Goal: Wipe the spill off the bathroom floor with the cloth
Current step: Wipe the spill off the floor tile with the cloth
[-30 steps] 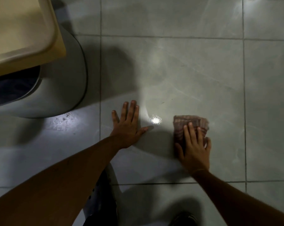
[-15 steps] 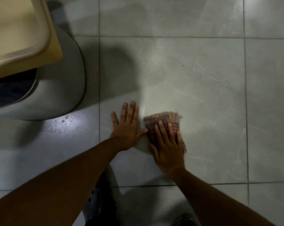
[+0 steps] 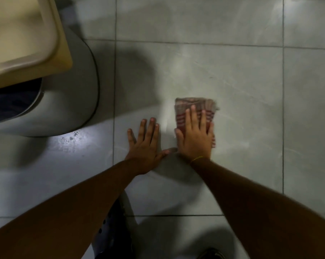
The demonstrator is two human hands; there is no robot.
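A folded, red-striped brownish cloth [image 3: 193, 104] lies on the grey tiled floor [image 3: 232, 75] in the middle of the view. My right hand [image 3: 194, 140] presses flat on its near half, fingers spread over the stripes. My left hand [image 3: 145, 144] is planted flat on the tile just left of it, fingers apart and empty, its thumb almost touching my right wrist. A faint wet sheen runs along the tile between the hands. A brightly lit patch with small droplets [image 3: 71, 140] shows further left, near the pedestal.
A grey rounded pedestal [image 3: 72, 86] with a beige lid or basin [image 3: 23, 34] above it fills the upper left. Dark clothing [image 3: 115, 232] and a dark shoe [image 3: 210, 254] sit at the bottom edge. Bare tiles stretch to the right and beyond the cloth.
My right hand slid the cloth left up against my left hand, then pushed it forward. The bright wet glint that lay between the hands no longer shows. My left hand has stayed put.
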